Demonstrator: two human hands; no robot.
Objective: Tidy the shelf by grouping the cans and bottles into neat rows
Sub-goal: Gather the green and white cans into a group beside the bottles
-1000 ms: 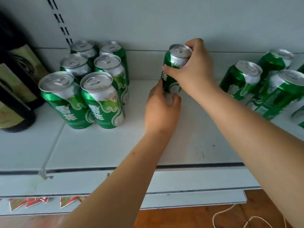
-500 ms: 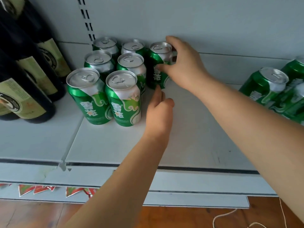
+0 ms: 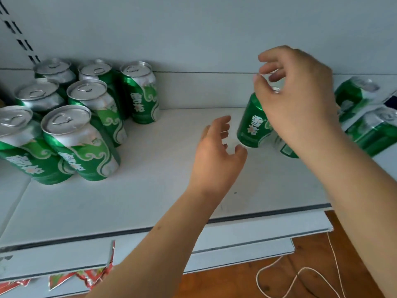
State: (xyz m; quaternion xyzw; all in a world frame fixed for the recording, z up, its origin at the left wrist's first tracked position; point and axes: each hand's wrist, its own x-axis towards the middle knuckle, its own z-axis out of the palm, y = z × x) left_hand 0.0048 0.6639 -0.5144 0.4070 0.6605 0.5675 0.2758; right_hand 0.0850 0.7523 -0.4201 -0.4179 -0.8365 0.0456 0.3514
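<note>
White shelf (image 3: 193, 186) panels are stretching across the view under a pale back wall, with a wooden floor and a loose cord (image 3: 300, 274) showing below the front edge. Seven green cans are standing grouped at the left in tight rows (image 3: 86, 117), the rearmost right one (image 3: 140, 92) sitting against the back. Well apart on the right, a lone can (image 3: 250, 123) is standing beside more cans (image 3: 365, 117) that are crowding the right edge, some tilted.

Hovering over the lone can's top is the right hand (image 3: 298, 97), its fingers curled loosely downward in a claw; whether they are touching the rim I cannot tell, since the hand is hiding the lid. The left hand (image 3: 217, 151) is floating just left of that can's base, fingers relaxed and spread, gripping nothing.

These cans are looking sealed, so probably full and fairly heavy for their size, with stiff but dentable thin walls and a slick printed skin. Taking one around the top rim or mid-body with a full wrap is likely safest; a fingertip pinch might be slipping.
</note>
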